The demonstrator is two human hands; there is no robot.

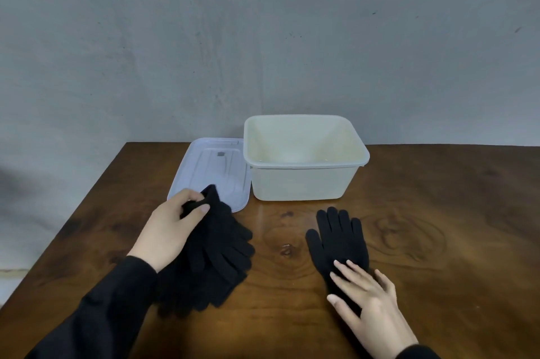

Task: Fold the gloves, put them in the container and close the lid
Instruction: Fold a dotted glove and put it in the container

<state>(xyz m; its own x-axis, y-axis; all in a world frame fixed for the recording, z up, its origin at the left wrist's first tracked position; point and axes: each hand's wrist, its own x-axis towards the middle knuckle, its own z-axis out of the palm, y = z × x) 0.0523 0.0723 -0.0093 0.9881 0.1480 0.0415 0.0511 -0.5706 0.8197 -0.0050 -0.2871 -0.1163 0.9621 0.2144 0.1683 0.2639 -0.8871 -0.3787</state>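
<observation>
A pile of black knit gloves [217,253] lies at the left of the wooden table. My left hand [169,227] pinches the cuff of the top glove and lifts it a little. To the right a single black glove [336,236] lies flat, fingers pointing away from me. My right hand [368,297] rests flat on its cuff with fingers spread. Behind the gloves stands an open cream plastic container [304,183], empty inside. Its translucent lid [210,171] lies flat on the table to the container's left, partly under the lifted glove.
The brown wooden table [438,227] ends at a grey wall behind the container. Its left edge runs diagonally past my left sleeve [111,309]. Bare wood shows to the right of the container and between the two glove groups.
</observation>
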